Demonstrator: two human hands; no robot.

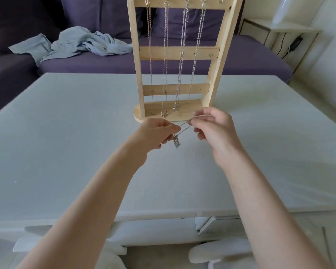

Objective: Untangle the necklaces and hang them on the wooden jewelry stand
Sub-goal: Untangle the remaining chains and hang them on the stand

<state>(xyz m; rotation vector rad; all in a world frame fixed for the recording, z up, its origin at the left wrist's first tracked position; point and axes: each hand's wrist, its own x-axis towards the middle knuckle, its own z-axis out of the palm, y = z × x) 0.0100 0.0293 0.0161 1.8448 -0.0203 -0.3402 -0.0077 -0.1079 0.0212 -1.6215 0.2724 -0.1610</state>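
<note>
A wooden jewelry stand (215, 70) rises at the far middle of the white table (66, 142). Several silver necklaces (164, 65) hang from its top bar down to its base. Just in front of the base, my left hand (155, 134) and my right hand (211, 127) pinch a thin silver necklace (184, 127) stretched between them. Its small pendant (176, 141) dangles below my left fingers, above the table.
A purple sofa (163, 61) runs behind the table, with a crumpled light blue shirt (76, 43) on it. A white side table (283, 30) with a cable stands at the far right. White chair parts show under the table's near edge.
</note>
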